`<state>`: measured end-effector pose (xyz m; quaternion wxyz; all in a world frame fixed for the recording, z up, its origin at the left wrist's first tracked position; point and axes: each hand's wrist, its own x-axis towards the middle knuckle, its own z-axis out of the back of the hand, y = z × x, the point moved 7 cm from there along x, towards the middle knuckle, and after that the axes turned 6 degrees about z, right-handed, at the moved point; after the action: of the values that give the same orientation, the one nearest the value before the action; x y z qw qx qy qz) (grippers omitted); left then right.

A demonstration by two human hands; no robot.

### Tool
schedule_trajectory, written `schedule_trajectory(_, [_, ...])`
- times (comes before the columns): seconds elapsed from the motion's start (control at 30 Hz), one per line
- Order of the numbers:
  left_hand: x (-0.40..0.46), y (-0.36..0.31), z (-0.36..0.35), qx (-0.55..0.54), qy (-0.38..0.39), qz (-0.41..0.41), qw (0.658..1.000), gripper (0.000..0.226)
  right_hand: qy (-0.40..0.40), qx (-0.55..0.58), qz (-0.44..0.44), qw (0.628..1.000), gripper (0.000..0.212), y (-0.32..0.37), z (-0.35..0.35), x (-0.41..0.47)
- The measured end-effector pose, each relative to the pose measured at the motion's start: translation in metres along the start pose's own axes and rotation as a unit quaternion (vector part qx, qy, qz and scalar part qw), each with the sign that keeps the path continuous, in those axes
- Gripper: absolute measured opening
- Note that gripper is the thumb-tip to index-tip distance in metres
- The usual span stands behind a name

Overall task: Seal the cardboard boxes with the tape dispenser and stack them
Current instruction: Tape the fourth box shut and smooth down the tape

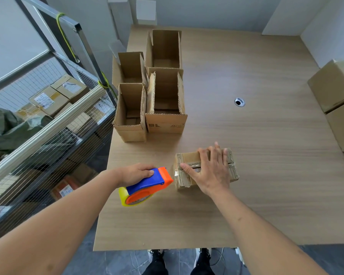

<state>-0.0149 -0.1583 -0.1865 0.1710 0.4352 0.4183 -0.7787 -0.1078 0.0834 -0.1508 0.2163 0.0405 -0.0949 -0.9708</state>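
A small closed cardboard box (183, 178) lies on the wooden table (266, 165) near its front. My right hand (209, 169) presses flat on the box's top, fingers spread over the flap seam. My left hand (134, 172) grips a blue, orange and yellow tape dispenser (145, 186), whose orange nose sits at the box's left edge where a bit of tape shows. Several open empty boxes (149, 96) stand upright in a cluster at the table's left. Two sealed boxes (338, 104) are stacked at the right edge.
A metal wire cage cart (48, 120) holding labelled parcels stands left of the table. A round cable hole (239, 102) is in the tabletop's middle. My feet (179, 259) show below the front edge. Grey walls close off the back.
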Motion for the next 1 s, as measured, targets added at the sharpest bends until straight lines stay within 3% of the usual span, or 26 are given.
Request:
schedule_trajectory(0.27, [-0.013, 0.005, -0.003, -0.043, -0.021, -0.044, 0.998, 0.033, 0.040, -0.019, -0.012, 0.999, 0.110, 0.004, 0.002, 0.000])
schedule_trajectory(0.53, [-0.045, 0.000, 0.006, -0.023, -0.063, -0.065, 0.996, 0.048, 0.091, 0.026, -0.141, 0.985, 0.102, 0.057, -0.003, -0.024])
schedule_trajectory(0.6, [-0.054, 0.000, 0.009, -0.028, -0.068, -0.075, 0.994, 0.049, 0.101, 0.031, -0.107, 0.989, 0.094, 0.058, -0.011, -0.025])
schedule_trajectory(0.7, [-0.067, -0.002, 0.012, -0.035, -0.072, -0.110, 0.991, 0.055, 0.100, 0.048, 0.021, 0.994, 0.092, 0.056, -0.011, -0.026])
schedule_trajectory(0.83, [-0.083, -0.015, 0.005, -0.019, -0.063, -0.153, 0.986, 0.061, 0.187, 0.077, 0.188, 0.961, 0.092, 0.046, 0.003, -0.032])
schedule_trajectory(0.93, [-0.093, -0.029, -0.006, 0.024, -0.064, -0.175, 0.982, 0.064, 0.238, 0.115, 0.216, 0.940, 0.083, 0.032, 0.015, -0.041])
schedule_trajectory(1.0, [-0.098, -0.037, -0.013, 0.039, -0.060, -0.192, 0.979, 0.065, 0.216, 0.268, 0.167, 0.924, 0.065, 0.033, 0.024, -0.044])
